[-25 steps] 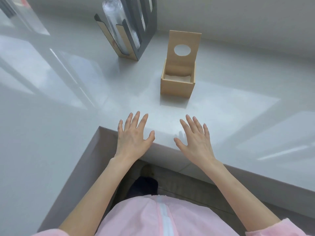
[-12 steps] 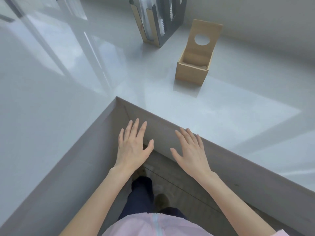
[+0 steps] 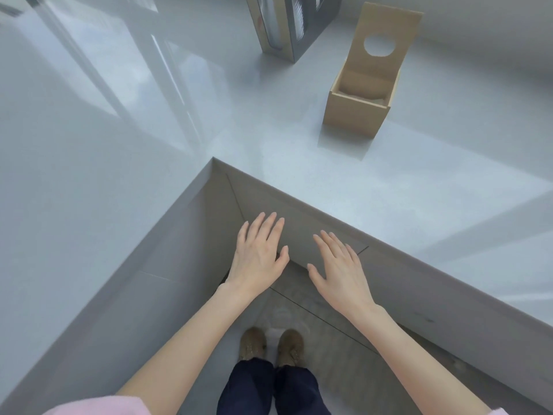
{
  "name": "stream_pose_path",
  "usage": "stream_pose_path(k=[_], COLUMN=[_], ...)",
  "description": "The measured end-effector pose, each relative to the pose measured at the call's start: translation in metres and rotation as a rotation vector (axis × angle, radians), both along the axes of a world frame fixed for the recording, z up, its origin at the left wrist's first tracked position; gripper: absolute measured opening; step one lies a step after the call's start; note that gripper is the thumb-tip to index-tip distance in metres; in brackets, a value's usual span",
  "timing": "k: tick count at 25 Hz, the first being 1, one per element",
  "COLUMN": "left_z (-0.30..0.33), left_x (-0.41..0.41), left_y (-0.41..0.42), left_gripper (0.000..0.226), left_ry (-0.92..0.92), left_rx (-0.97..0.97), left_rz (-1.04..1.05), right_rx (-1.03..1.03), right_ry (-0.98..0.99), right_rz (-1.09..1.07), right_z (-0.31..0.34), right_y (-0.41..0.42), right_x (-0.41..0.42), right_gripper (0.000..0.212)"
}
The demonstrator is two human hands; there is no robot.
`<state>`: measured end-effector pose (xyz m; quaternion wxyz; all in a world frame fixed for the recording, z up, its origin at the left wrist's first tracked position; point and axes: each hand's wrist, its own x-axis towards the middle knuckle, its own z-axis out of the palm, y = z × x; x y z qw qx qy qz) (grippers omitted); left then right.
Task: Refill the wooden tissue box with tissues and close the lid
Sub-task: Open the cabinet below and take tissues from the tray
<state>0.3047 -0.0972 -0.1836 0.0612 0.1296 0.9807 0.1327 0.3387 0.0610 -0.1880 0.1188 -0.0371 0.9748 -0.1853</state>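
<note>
Wooden tissue box (image 3: 357, 115) on grey counter (image 3: 299, 181), lid (image 3: 386, 40) standing open, well beyond both hands, off to right. Left hand (image 3: 258, 259), right hand (image 3: 339, 271) flat, fingers spread, empty, below counter edge. Earlier over countertop; now pulled back, box farther away.

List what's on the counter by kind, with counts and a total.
Wooden tissue box, lid up: 1
Dark holder at the back edge, contents unclear: 1
Total: 2
Both hands, left hand and right hand, are empty and off the counter.
</note>
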Motion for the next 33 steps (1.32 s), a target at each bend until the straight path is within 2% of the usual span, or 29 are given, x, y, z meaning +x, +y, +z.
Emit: stream_pose_path(k=[4,7,11,16,23,28,33], left_z=[-0.027,-0.046,-0.075,-0.096,-0.116,-0.125,-0.125], left_x=[-0.016,-0.028,-0.043,-0.065,-0.074,-0.066,-0.051], left_y=[0.011,0.021,0.031,0.051,0.064,0.063,0.051], left_gripper=[0.054,0.053,0.056,0.046,0.044,0.045,0.045], left_ry=[0.039,0.027,0.068,0.138,0.192,0.275,0.345], left_rx=[-0.073,-0.098,-0.116,-0.159,-0.087,0.006,0.140], left_rz=[-0.098,-0.147,-0.201,-0.235,-0.154,-0.098,-0.045], right_rx=[0.080,0.158,0.262,0.342,0.342,0.293,0.183], right_ry=[0.027,0.120,0.219,0.214,0.338,0.463,0.466], right_rz=[0.007,-0.026,-0.054,-0.131,-0.149,-0.153,-0.096], right_z=[-0.032,-0.058,-0.076,-0.100,-0.115,-0.119,-0.114], right_y=[0.007,0.015,0.022,0.029,0.036,0.037,0.020], right_x=[-0.009,-0.019,-0.030,-0.045,-0.048,-0.043,-0.017], right_gripper=[0.056,0.055,0.067,0.065,0.057,0.064,0.063])
